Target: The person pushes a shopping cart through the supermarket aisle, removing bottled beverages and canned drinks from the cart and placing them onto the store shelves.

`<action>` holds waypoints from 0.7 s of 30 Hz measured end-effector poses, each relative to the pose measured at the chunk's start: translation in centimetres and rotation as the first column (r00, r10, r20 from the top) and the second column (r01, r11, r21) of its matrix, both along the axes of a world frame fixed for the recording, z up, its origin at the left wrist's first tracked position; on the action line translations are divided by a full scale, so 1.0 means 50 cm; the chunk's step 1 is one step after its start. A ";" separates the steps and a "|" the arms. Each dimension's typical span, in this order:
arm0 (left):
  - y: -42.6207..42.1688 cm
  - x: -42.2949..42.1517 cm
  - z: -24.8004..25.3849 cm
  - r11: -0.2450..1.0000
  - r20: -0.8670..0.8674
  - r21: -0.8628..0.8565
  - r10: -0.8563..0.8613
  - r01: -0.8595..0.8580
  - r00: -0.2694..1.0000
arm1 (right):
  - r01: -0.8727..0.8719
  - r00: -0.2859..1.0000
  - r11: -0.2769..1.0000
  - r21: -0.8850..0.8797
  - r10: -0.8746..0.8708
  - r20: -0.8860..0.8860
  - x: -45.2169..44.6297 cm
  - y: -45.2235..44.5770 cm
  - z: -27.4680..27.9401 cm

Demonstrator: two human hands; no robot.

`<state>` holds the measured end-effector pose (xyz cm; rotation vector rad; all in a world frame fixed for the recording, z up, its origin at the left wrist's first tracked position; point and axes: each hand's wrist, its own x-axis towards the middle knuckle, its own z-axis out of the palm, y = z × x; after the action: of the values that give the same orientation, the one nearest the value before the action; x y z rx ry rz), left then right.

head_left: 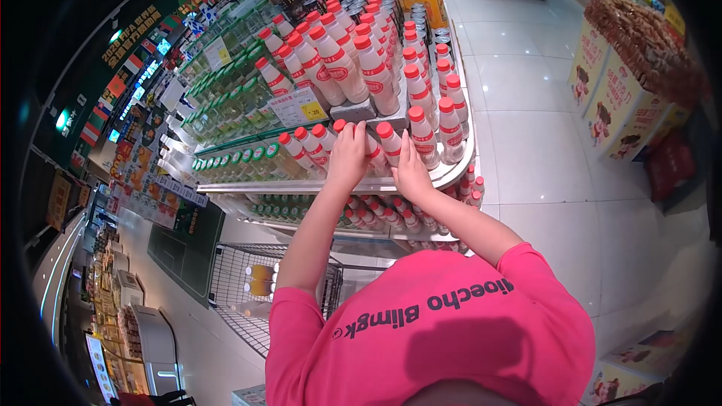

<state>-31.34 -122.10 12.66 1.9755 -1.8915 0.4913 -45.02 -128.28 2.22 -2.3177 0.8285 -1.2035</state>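
My left hand [349,158] is at the front row of a display shelf, its fingers closed around a red-capped bottle [339,125] that they mostly cover. Just to the right, my right hand [412,171] grips the side of another clear bottle with a red cap and red label [389,144], fingers stretched along it and thumb low on its body. Part of one more bottle [374,155] shows between the hands. Similar bottles [423,135] stand close by on the right, and others [310,147] on the left.
Behind the front row, more red-capped bottles [335,68] stand on a grey raised block [352,112]. A price sign [298,107] hangs left of them, near green-capped bottles [233,109]. A wire shopping cart [241,286] holding several bottles is at lower left. Cartons [613,98] stand across the aisle.
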 end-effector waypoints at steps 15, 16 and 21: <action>-0.029 0.031 -0.021 0.999 0.108 -0.034 -0.011 0.015 0.994 | 0.062 0.997 0.968 -0.243 -0.073 -0.035 0.021 -0.007 -0.030; -0.028 0.031 -0.022 0.999 0.107 -0.031 -0.010 0.014 0.994 | 0.059 0.996 0.960 -0.274 -0.073 -0.043 0.019 -0.006 -0.034; -0.019 0.003 -0.018 1.000 0.048 -0.030 -0.008 0.009 0.999 | 0.014 1.000 0.972 -0.236 -0.019 -0.021 0.023 0.002 -0.047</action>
<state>-31.19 -123.04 11.76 1.9526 -1.9091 0.5662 -43.85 -128.20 -0.15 -2.5205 0.7488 -1.3498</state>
